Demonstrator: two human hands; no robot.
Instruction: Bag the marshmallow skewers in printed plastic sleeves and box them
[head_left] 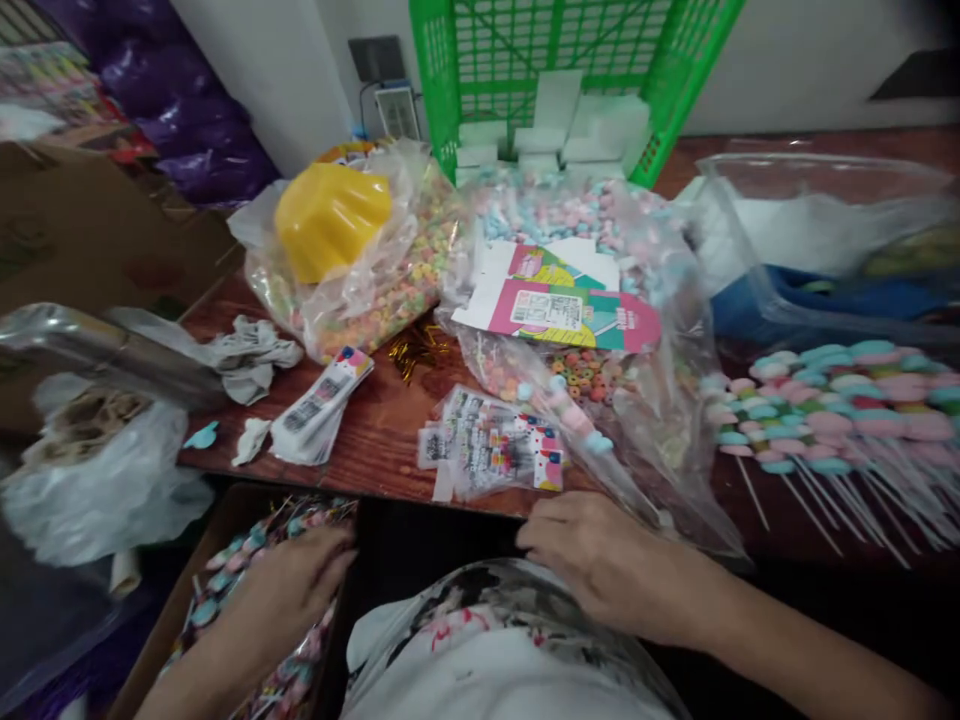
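Note:
My left hand is over a box of candy sticks below the table edge; its fingers are bent, and what they may hold is hidden. At the table's front edge, my right hand has curled fingers with their tips out of sight. Just above it lie printed clear pouches. A candy skewer rests on a plastic bag of candy rings. To the left is a stack of labelled packets. Many candy skewers are piled at the right, sticks toward me.
A green crate holding white boxes stands at the back. Bagged candy with a yellow bowl is at the back left. A clear bin sits back right. A metal-coloured object and crumpled plastic are at the left.

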